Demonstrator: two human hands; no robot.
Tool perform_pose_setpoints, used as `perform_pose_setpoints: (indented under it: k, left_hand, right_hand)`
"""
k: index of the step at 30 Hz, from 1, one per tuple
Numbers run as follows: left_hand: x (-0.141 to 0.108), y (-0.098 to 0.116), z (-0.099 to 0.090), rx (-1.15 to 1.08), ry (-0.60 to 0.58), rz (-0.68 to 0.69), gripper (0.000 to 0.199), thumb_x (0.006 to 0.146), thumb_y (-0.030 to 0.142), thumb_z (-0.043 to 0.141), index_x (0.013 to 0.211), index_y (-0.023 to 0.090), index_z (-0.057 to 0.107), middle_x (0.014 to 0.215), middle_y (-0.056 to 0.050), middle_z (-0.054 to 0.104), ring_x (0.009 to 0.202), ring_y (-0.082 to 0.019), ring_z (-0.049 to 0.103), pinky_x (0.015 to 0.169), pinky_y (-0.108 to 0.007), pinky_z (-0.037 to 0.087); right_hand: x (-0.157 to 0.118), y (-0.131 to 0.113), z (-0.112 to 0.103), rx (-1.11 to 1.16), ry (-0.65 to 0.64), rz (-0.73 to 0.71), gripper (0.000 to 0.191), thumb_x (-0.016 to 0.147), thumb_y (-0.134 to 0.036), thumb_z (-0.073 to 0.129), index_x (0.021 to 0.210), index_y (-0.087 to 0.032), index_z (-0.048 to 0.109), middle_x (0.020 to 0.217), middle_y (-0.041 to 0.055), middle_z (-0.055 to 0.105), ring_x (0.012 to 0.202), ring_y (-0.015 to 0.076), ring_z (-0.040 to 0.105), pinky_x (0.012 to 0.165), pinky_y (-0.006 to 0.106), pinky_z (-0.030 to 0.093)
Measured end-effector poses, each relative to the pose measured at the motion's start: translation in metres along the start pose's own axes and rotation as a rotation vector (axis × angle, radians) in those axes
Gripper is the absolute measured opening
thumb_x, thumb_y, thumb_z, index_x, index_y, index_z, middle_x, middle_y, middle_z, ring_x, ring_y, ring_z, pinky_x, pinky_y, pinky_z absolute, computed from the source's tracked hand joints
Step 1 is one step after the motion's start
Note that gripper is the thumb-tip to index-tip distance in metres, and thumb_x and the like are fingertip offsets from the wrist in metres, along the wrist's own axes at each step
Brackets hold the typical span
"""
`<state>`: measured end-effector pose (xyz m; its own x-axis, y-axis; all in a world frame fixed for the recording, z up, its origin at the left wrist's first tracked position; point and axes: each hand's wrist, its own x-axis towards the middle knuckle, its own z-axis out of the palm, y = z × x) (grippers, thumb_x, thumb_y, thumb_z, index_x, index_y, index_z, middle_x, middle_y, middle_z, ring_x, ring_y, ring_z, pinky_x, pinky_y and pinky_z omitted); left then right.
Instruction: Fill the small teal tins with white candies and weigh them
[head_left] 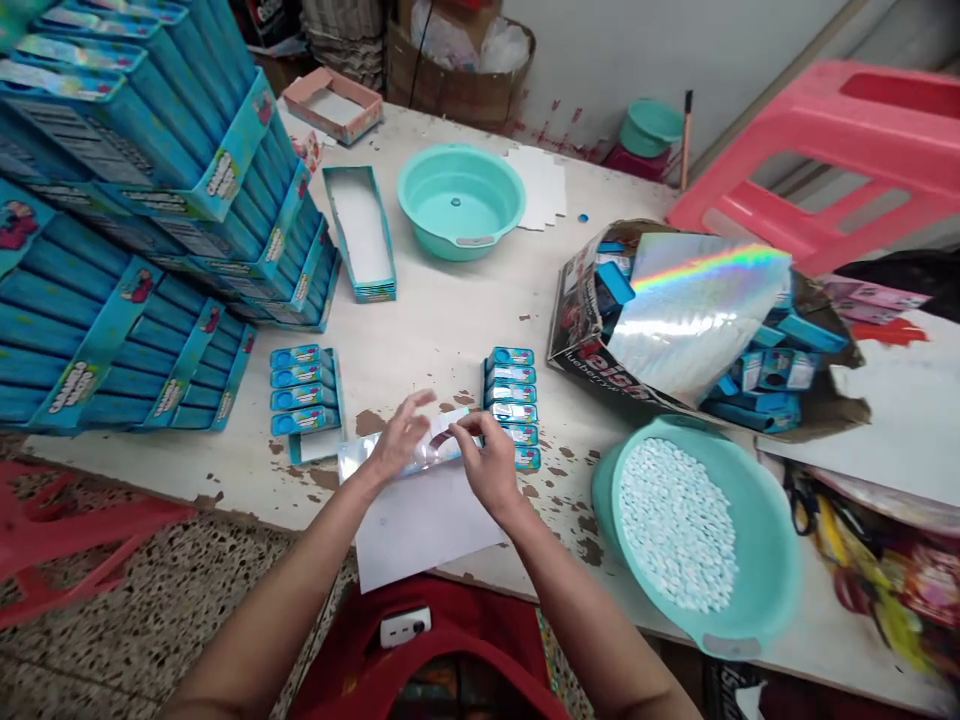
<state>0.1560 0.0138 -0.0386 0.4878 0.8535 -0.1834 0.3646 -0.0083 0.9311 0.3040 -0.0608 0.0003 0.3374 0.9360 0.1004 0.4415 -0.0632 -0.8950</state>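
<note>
In the head view, a shiny, silvery sticker strip (350,462) lies across a white paper sheet (427,535) at the table's front edge. My left hand (397,440) rests over the strip with its fingers apart. At the strip's right end, my right hand (487,465) is closed, thumb and finger pinched on the strip; the exact bit between the fingertips is partly hidden. Just beyond my right hand stands a row of small blue boxes (511,390). Left of my left hand, several more blue boxes (304,390) sit in an open tray (319,447).
Stacked blue display cartons (217,180) rise at the left. An empty blue tray (364,225) and a turquoise basin (461,195) stand at the back. Rightward are a torn carton (607,375) of blue boxes and a turquoise tub (765,530) holding small white pieces (675,525).
</note>
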Motion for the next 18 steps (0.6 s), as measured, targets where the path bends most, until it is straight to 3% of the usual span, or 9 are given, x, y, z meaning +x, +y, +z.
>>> perform_pose_setpoints:
  k: [3,6,9,12,15,18]
  left_hand:
    - [0.02,0.032,0.016,-0.212,-0.268,-0.104,0.029,0.082,0.042,0.052,0.093,0.016,0.058,0.081,-0.004,0.064,0.072,-0.015,0.061,0.065,-0.026,0.047]
    - [0.056,0.051,0.032,-0.21,-0.297,-0.133,0.024,0.083,0.039,0.049,0.086,0.016,0.055,0.058,0.004,0.053,0.048,-0.009,0.049,0.05,-0.021,0.038]
    - [0.102,0.056,0.043,-0.167,-0.242,-0.032,0.021,0.08,0.029,0.048,0.099,0.019,0.05,0.054,0.007,0.049,0.048,-0.008,0.045,0.049,-0.02,0.035]
    - [0.141,0.053,0.052,-0.087,-0.211,0.052,0.02,0.077,0.02,0.045,0.097,0.02,0.046,0.055,0.007,0.049,0.052,-0.009,0.045,0.052,-0.02,0.035]
    - [0.164,0.044,0.062,-0.016,-0.213,0.074,0.018,0.076,0.018,0.042,0.094,0.02,0.044,0.055,0.007,0.048,0.055,-0.011,0.045,0.054,-0.021,0.035]
    - [0.172,0.035,0.072,-0.041,-0.213,0.024,0.017,0.077,0.018,0.042,0.094,0.021,0.043,0.055,0.007,0.046,0.053,-0.011,0.044,0.055,-0.021,0.035]
  right_hand:
    - [0.018,0.009,-0.017,0.021,0.118,0.086,0.013,0.088,-0.032,0.053,0.083,-0.021,0.057,0.079,0.0001,0.061,0.074,0.0148,0.056,0.071,0.028,0.045]
    - [0.043,0.029,-0.027,-0.045,0.301,0.158,0.016,0.084,-0.036,0.055,0.081,-0.021,0.059,0.085,0.002,0.06,0.086,0.0174,0.054,0.08,0.03,0.043]
    - [0.079,0.054,-0.035,-0.079,0.453,0.249,0.017,0.078,-0.036,0.059,0.077,-0.02,0.063,0.096,0.0057,0.057,0.1,0.021,0.05,0.09,0.034,0.038]
    - [0.113,0.074,-0.043,-0.116,0.484,0.368,0.016,0.073,-0.035,0.062,0.072,-0.019,0.065,0.1,0.0076,0.056,0.103,0.0232,0.048,0.094,0.035,0.035]
    - [0.133,0.09,-0.047,-0.131,0.454,0.442,0.012,0.068,-0.031,0.063,0.067,-0.019,0.064,0.102,0.0074,0.056,0.099,0.023,0.049,0.093,0.035,0.035]
    - [0.14,0.104,-0.047,-0.106,0.419,0.475,0.01,0.066,-0.03,0.064,0.064,-0.019,0.062,0.094,0.0059,0.059,0.09,0.0209,0.054,0.089,0.033,0.039]
